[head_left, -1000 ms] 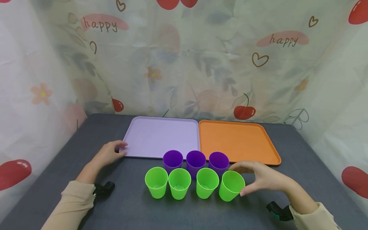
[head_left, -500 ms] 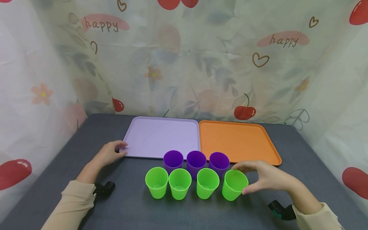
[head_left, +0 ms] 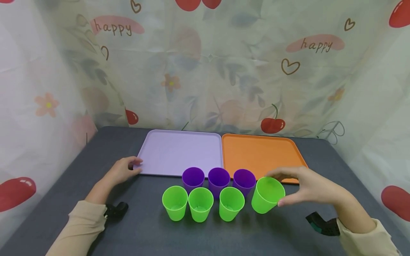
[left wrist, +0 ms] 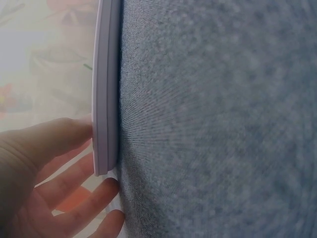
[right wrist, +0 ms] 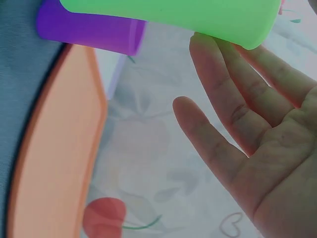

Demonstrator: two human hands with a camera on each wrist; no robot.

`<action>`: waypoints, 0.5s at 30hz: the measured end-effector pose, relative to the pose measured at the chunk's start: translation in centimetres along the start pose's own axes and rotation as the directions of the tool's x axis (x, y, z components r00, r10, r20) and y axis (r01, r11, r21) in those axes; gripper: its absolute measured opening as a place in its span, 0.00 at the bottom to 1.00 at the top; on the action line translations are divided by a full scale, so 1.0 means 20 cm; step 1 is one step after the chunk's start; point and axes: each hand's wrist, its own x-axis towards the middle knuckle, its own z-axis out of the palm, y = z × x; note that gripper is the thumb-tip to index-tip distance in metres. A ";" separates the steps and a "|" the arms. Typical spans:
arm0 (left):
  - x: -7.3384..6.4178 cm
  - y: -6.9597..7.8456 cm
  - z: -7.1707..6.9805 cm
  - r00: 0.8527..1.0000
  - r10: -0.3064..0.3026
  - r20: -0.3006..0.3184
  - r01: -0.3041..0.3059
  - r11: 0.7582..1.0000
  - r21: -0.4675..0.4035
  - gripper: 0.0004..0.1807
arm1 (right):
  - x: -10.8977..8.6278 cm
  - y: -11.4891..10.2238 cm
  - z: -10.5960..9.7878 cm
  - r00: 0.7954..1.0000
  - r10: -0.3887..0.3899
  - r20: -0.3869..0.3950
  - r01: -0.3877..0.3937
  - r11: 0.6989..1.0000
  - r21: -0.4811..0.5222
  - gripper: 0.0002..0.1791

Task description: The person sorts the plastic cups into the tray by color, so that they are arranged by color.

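Observation:
My left hand holds the near left corner of a lilac tray. In the left wrist view my thumb touches the tray's rim, while the other fingers lie around the corner. My right hand grips a green cup, thumb on its near side and fingers behind. That cup is tilted and raised off the table. To its left stand three more green cups, the nearest being a green cup. Three purple cups stand behind, including a purple cup near the held one.
An orange tray lies flat against the lilac tray's right side, partly behind my right hand. The dark tabletop extends in front of the cups. A patterned curtain closes off the back and sides.
My right hand has lifted the rightmost green cup and moved it right and toward the orange tray. My left hand and the other cups have stayed in place.

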 end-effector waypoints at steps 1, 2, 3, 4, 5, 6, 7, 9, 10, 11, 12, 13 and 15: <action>0.00 0.00 0.00 1.000 -0.001 0.001 0.001 1.000 0.000 0.18 | 0.00 -0.01 -0.01 1.000 -0.010 -0.006 0.010 1.000 -0.005 0.29; 0.00 0.00 0.00 1.000 -0.003 0.004 0.003 1.000 -0.001 0.18 | 0.01 -0.01 -0.02 1.000 -0.022 -0.010 0.022 1.000 -0.018 0.29; 0.00 0.00 0.00 1.000 -0.003 0.005 0.003 1.000 -0.002 0.18 | 0.01 -0.02 -0.04 1.000 -0.025 -0.012 0.024 0.999 -0.027 0.29; 0.00 0.00 0.00 1.000 -0.005 0.007 0.005 1.000 -0.003 0.18 | 0.02 -0.03 -0.05 0.999 -0.031 -0.017 0.031 0.999 -0.037 0.29; 0.00 0.00 0.00 1.000 -0.006 0.009 0.006 1.000 -0.004 0.19 | 0.02 -0.03 -0.06 0.999 -0.038 -0.022 0.037 0.998 -0.054 0.29; 0.00 0.00 0.00 1.000 -0.005 0.008 0.005 1.000 -0.004 0.18 | 0.03 -0.04 -0.07 0.998 -0.050 -0.028 0.048 0.996 -0.075 0.30; 0.00 0.00 0.00 1.000 -0.005 0.009 0.005 1.000 -0.004 0.19 | 0.04 -0.05 -0.08 0.998 -0.055 -0.033 0.051 0.994 -0.093 0.30; 0.00 0.00 0.00 1.000 -0.005 0.010 0.005 1.000 -0.002 0.19 | 0.05 -0.05 -0.09 0.997 -0.055 -0.044 0.050 0.992 -0.117 0.30; 0.00 0.00 0.00 1.000 -0.007 0.012 0.007 1.000 -0.002 0.19 | 0.06 -0.06 -0.10 0.997 -0.062 -0.050 0.055 0.990 -0.130 0.30; 0.00 0.00 0.00 1.000 -0.007 0.013 0.007 1.000 -0.002 0.19 | 0.07 -0.06 -0.10 0.996 -0.067 -0.054 0.058 0.988 -0.143 0.30; 0.00 0.00 0.00 1.000 -0.009 0.014 0.009 1.000 -0.002 0.19 | 0.08 -0.06 -0.11 0.996 -0.070 -0.056 0.061 0.987 -0.150 0.30; 0.00 0.00 0.00 1.000 -0.010 0.015 0.010 1.000 -0.002 0.19 | 0.08 -0.07 -0.11 0.996 -0.070 -0.060 0.060 0.986 -0.158 0.30; 0.00 0.01 0.00 1.000 -0.014 0.019 0.014 1.000 -0.004 0.19 | 0.10 -0.07 -0.12 0.995 -0.077 -0.064 0.065 0.983 -0.172 0.30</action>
